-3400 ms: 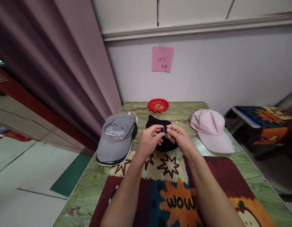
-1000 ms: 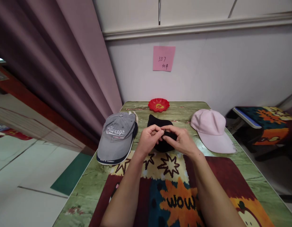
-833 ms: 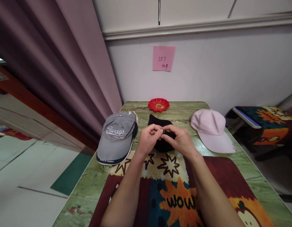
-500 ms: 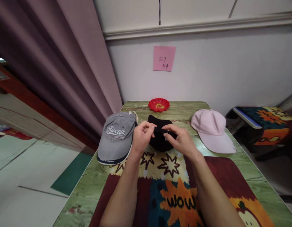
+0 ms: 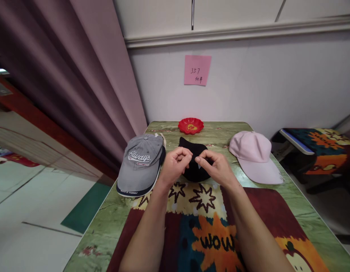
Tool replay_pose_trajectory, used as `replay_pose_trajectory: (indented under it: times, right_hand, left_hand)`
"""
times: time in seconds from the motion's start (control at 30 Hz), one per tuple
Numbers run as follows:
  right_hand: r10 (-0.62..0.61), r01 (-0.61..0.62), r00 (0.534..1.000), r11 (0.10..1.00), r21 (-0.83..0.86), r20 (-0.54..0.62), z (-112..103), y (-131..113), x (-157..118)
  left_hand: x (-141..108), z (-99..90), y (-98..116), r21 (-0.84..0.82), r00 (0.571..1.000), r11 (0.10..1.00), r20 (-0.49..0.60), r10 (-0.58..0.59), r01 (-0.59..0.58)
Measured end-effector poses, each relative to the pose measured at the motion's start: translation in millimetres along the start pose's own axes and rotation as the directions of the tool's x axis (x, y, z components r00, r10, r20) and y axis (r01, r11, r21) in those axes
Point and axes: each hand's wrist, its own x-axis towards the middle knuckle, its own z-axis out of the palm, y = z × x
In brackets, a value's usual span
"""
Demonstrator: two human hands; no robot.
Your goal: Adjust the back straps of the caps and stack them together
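A black cap rests on the table in front of me, its shape partly covered by my hands. Over it, the fingers of my left hand are curled in a pinch at the cap's near side. My right hand pinches there too, thumb against index finger, a short gap from the left. The bit of strap or edge between the fingertips is mostly hidden. Left of my hands lies a grey cap with white lettering and a dark-edged brim. A pale pink cap lies on the right.
At the table's far end is a red scalloped dish. A colourful printed mat covers the near part of the green table. Behind stands a wall with a pink note; a purple curtain hangs at left.
My fingertips have come a little closer together over the black cap. The black band that showed between them is now mostly out of sight.
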Motion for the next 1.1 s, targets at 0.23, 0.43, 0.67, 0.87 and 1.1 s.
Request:
replay_pose_trajectory:
  times: [0.23,0.43,0.67,0.87,1.1]
  right_hand:
    - [-0.017,0.016,1.000,0.999,0.047,0.011,1.9,-1.1,0.4]
    - [0.047,-0.048,0.999,0.998,0.042,0.019,-1.0,3.5,-0.1]
    - [0.023,-0.022,1.000,0.998,0.062,-0.014,-3.4,7.2,1.4]
    - [0.035,-0.033,0.999,0.994,0.108,-0.025,-6.3,7.4,1.2]
    - [0.048,-0.041,0.998,0.988,0.149,-0.047,-0.8,8.1,1.6]
  left_hand:
    - [1.0,7.8,-2.0,-0.062,0.998,0.998,0.057,-0.029,0.033]
    - [1.2,7.9,-2.4,0.023,0.985,0.997,0.152,-0.079,0.076]
    - [4.1,11.1,-11.9,0.030,0.993,0.999,0.113,-0.040,0.036]
    - [6.0,13.6,-16.2,0.170,0.994,0.981,0.059,0.089,-0.098]
    - [7.9,11.7,-23.1,0.234,0.984,0.956,0.058,0.168,-0.177]
